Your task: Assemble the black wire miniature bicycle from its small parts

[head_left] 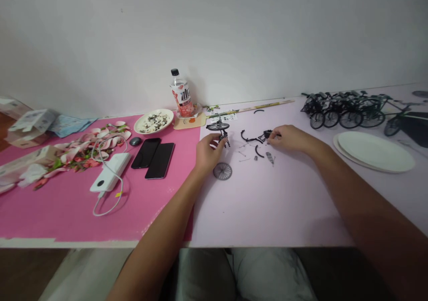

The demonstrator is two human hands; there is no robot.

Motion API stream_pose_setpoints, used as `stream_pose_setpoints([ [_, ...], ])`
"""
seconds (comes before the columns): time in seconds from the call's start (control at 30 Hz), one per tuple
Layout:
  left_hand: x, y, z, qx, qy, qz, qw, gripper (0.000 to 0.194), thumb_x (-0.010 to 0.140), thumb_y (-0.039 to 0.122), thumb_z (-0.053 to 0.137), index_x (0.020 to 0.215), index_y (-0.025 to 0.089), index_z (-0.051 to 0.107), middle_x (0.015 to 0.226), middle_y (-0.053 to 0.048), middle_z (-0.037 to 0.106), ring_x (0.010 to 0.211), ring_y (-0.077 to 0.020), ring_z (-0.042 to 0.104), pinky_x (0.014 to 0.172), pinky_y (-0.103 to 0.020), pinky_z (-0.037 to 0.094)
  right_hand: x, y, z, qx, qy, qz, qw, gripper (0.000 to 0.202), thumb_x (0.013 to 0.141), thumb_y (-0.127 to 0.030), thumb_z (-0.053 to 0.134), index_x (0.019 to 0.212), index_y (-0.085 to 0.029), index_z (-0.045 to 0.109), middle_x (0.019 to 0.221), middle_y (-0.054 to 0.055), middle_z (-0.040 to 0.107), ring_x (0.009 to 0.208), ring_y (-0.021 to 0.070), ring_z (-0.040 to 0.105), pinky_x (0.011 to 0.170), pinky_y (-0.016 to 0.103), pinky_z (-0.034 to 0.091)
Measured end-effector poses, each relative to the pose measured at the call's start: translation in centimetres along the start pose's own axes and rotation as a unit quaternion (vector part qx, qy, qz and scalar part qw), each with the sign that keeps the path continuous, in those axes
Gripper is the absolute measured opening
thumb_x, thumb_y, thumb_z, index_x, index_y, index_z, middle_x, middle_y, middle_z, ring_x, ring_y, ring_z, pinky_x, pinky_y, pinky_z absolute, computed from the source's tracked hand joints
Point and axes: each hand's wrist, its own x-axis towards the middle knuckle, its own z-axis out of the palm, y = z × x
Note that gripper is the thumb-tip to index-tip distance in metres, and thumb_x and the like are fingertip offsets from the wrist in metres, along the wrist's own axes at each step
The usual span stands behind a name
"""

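Note:
My left hand [210, 153] is closed around a small black model bicycle frame [223, 136], with a spoked wheel [218, 126] lying level at its top. Just below that hand a loose spoked wheel [222, 171] rests on the pale tabletop. Off to the right, my right hand [284, 138] pinches at a small black part [267, 134] by the end of a thin black curved piece [252, 138]. Between the hands lie several tiny bits, among them a black arc [258, 151] and a grey flat piece [270, 158].
Assembled model bicycles [347, 109] stand in a row at the back right, behind white plates [374, 151]. On the pink left side are two phones [160, 160], a power bank [110, 171] with a cable, scattered petals [100, 147], a bowl [137, 125] and a bottle [182, 96].

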Motion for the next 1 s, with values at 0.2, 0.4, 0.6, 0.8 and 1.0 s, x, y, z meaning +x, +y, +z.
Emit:
stream_pose_setpoints([
  [0.2, 0.0, -0.1, 0.0, 0.005, 0.001, 0.005, 1.0, 0.026, 0.089, 0.041, 0.074, 0.105, 0.02, 0.078, 0.1, -0.007, 0.081, 0.079, -0.0184, 0.073, 0.067, -0.028, 0.058, -0.5, -0.6, -0.9, -0.052, 0.015, 0.062, 0.997, 0.024, 0.082, -0.043, 0.065, 0.089, -0.021, 0.074, 0.097, 0.011, 0.076, 0.073, 0.0237, 0.065, 0.064, 0.034, 0.043],
  [0.4, 0.0, 0.0, 0.0, -0.003, 0.001, 0.004, 1.0, 0.026, 0.089, 0.04, 0.074, 0.105, 0.02, 0.078, 0.099, -0.007, 0.081, 0.079, -0.0183, 0.072, 0.067, -0.027, 0.058, 0.0, -0.5, -0.7, -0.045, 0.002, -0.013, 0.999, 0.023, 0.082, -0.042, 0.068, 0.089, -0.022, 0.078, 0.099, 0.009, 0.077, 0.08, 0.0243, 0.067, 0.067, 0.033, 0.045],
  [0.6, 0.0, -0.1, 0.0, -0.001, 0.0, 0.002, 1.0, 0.025, 0.089, 0.04, 0.075, 0.104, 0.021, 0.078, 0.102, -0.007, 0.081, 0.082, -0.0192, 0.073, 0.069, -0.028, 0.058, 0.0, -0.6, 0.0, -0.004, -0.004, -0.088, 0.996, 0.022, 0.085, -0.038, 0.064, 0.092, -0.024, 0.08, 0.106, 0.006, 0.078, 0.088, 0.0232, 0.069, 0.076, 0.032, 0.047],
  [0.8, -0.1, 0.0, 0.0, -0.007, 0.0, 0.005, 1.0, 0.026, 0.089, 0.04, 0.075, 0.104, 0.02, 0.078, 0.101, -0.007, 0.081, 0.08, -0.0183, 0.072, 0.066, -0.027, 0.057, -0.8, -1.7, 0.2, -0.026, -0.013, -0.076, 0.997, 0.021, 0.088, -0.035, 0.063, 0.091, -0.022, 0.079, 0.106, 0.008, 0.078, 0.086, 0.0228, 0.068, 0.071, 0.03, 0.045],
  [1.0, -0.1, 0.1, -0.1, -0.013, -0.003, -0.001, 1.0, 0.028, 0.089, 0.038, 0.075, 0.107, 0.018, 0.078, 0.103, -0.008, 0.08, 0.081, -0.0177, 0.072, 0.068, -0.027, 0.057, -0.8, -2.1, 0.5, -0.042, -0.016, -0.056, 0.997, 0.021, 0.089, -0.03, 0.059, 0.095, -0.022, 0.077, 0.106, 0.007, 0.077, 0.082, 0.0208, 0.067, 0.069, 0.03, 0.044],
])
